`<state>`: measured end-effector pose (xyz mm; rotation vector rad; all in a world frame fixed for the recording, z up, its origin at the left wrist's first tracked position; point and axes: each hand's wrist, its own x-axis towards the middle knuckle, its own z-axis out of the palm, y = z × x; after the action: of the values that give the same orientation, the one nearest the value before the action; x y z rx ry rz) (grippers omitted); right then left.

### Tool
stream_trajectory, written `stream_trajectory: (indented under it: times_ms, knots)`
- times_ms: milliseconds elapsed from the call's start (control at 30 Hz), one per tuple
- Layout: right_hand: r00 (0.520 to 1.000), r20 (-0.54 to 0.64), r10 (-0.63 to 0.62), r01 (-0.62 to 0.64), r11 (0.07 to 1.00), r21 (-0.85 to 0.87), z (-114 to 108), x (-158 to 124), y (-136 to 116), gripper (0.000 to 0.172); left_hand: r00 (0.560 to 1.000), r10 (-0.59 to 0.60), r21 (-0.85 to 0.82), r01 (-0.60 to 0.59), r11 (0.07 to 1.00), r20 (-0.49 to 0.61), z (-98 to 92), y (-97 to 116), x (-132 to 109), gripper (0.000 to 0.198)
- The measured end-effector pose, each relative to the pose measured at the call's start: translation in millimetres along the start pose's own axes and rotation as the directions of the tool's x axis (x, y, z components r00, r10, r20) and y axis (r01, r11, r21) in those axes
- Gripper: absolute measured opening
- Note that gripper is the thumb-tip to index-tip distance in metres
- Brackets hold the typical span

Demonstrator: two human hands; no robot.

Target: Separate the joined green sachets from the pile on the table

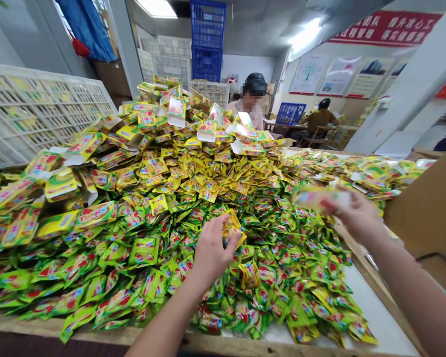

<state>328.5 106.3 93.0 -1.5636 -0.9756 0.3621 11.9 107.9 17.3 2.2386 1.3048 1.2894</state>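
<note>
Over the middle of the heap, my left hand [213, 245] is closed on a small yellow sachet [231, 229], pinched between thumb and fingers. My right hand [359, 215] is raised at the right side of the table, gripping a small yellow carton [317, 199] by its right end; motion blurs the carton. Below and around both hands lie many green sachets [144, 252]. Yellow sachets [208, 171] form a band behind them. Flat-sided yellow and green cartons [96, 214], some with white end flaps open, are piled at the left and on top.
A white plastic crate [40, 109] leans at the left. Cardboard [427, 213] stands at the right beside the wooden table edge [379, 277]. More cartons [379, 173] lie at the back right. One person [254, 94] sits behind the heap, others farther off. Blue crates [207, 39] are stacked behind.
</note>
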Motion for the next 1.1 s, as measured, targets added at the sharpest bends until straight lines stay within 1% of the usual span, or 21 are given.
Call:
stream_trajectory:
  times_ms: [33, 67, 100, 133, 167, 200, 233, 267, 333, 367, 400, 467, 533, 600, 733, 800, 833, 900, 1000, 1067, 1100]
  knots:
    - [0.960, -0.279, -0.036, 0.014, 0.997, -0.081, -11, 20, -3, 0.068, 0.998, -0.012, 0.088, 0.016, 0.996, -0.054, 2.1, -6, 4, 0.036]
    - [0.920, -0.385, -0.072, 0.024, 0.992, -0.128, -18, 35, -6, 0.073, 0.997, -0.011, 0.164, 0.023, 0.986, -0.075, 5.3, -11, 7, 0.038]
    - [0.891, -0.442, -0.107, 0.035, 0.985, -0.167, -22, 44, -9, 0.072, 0.998, -0.001, 0.225, 0.016, 0.974, -0.069, 9.1, -16, 10, 0.039]
    - [0.894, -0.423, -0.146, 0.059, 0.976, -0.212, -22, 48, -10, 0.067, 0.999, 0.016, 0.269, -0.003, 0.963, -0.048, 13.2, -20, 12, 0.041]
    - [0.923, -0.336, -0.187, 0.104, 0.962, -0.251, -17, 46, -10, 0.058, 0.999, 0.036, 0.297, -0.028, 0.954, -0.021, 16.9, -23, 15, 0.042]
    - [0.951, -0.211, -0.228, 0.163, 0.944, -0.287, -9, 39, -8, 0.046, 0.998, 0.056, 0.312, -0.055, 0.948, 0.004, 20.0, -25, 17, 0.042]
    - [0.963, -0.043, -0.264, 0.238, 0.918, -0.318, 3, 30, -4, 0.034, 0.997, 0.073, 0.315, -0.076, 0.946, 0.021, 22.3, -27, 18, 0.041]
    - [0.952, 0.109, -0.285, 0.305, 0.895, -0.327, 18, 19, 0, 0.023, 0.996, 0.084, 0.307, -0.089, 0.948, 0.031, 23.7, -28, 19, 0.040]
    - [0.887, 0.352, -0.297, 0.413, 0.852, -0.321, 50, 0, 10, 0.010, 0.996, 0.082, 0.265, -0.089, 0.960, 0.036, 24.0, -29, 19, 0.037]
    - [0.848, 0.441, -0.293, 0.452, 0.835, -0.314, 66, -7, 14, 0.009, 0.997, 0.072, 0.233, -0.078, 0.969, 0.034, 23.2, -30, 19, 0.036]
    - [0.814, 0.506, -0.285, 0.482, 0.819, -0.313, 80, -12, 18, 0.012, 0.998, 0.059, 0.197, -0.064, 0.978, 0.032, 22.0, -31, 18, 0.036]
    - [0.774, 0.573, -0.270, 0.516, 0.794, -0.322, 101, -15, 23, 0.020, 0.999, 0.034, 0.110, -0.037, 0.993, 0.027, 18.6, -33, 16, 0.035]
    - [0.767, 0.583, -0.266, 0.525, 0.784, -0.333, 110, -13, 25, 0.025, 1.000, 0.012, 0.007, -0.012, 1.000, 0.015, 14.2, -34, 15, 0.034]
    - [0.778, 0.564, -0.277, 0.518, 0.790, -0.328, 108, -10, 26, 0.025, 1.000, -0.012, -0.099, 0.011, 0.995, -0.011, 8.7, -32, 15, 0.033]
    - [0.821, 0.482, -0.304, 0.469, 0.841, -0.268, 88, -13, 25, 0.019, 0.987, -0.110, -0.282, 0.072, 0.957, -0.119, -2.7, -24, 17, 0.022]
    - [0.836, 0.451, -0.312, 0.436, 0.877, -0.200, 79, -20, 24, 0.015, 0.970, -0.216, -0.415, 0.152, 0.897, -0.113, -6.2, -20, 18, 0.016]
    - [0.838, 0.442, -0.319, 0.422, 0.893, -0.156, 75, -25, 22, 0.014, 0.959, -0.273, -0.499, 0.200, 0.844, -0.078, -7.1, -17, 18, 0.017]
    - [0.838, 0.431, -0.334, 0.397, 0.916, -0.062, 73, -36, 19, 0.018, 0.936, -0.349, -0.668, 0.288, 0.686, 0.045, -7.1, -12, 17, 0.024]
    - [0.839, 0.423, -0.343, 0.359, 0.932, 0.043, 81, -60, 11, 0.025, 0.897, -0.365, -0.813, 0.398, 0.425, 0.249, -4.1, -5, 15, 0.036]
    - [0.843, 0.439, -0.310, 0.281, 0.951, 0.132, 91, -78, 7, 0.025, 0.865, -0.349, -0.828, 0.470, 0.307, 0.361, -0.7, -2, 13, 0.040]
    - [0.844, 0.456, -0.281, 0.220, 0.958, 0.184, 97, -86, 5, 0.025, 0.853, -0.340, -0.825, 0.494, 0.276, 0.397, 1.3, 0, 11, 0.042]
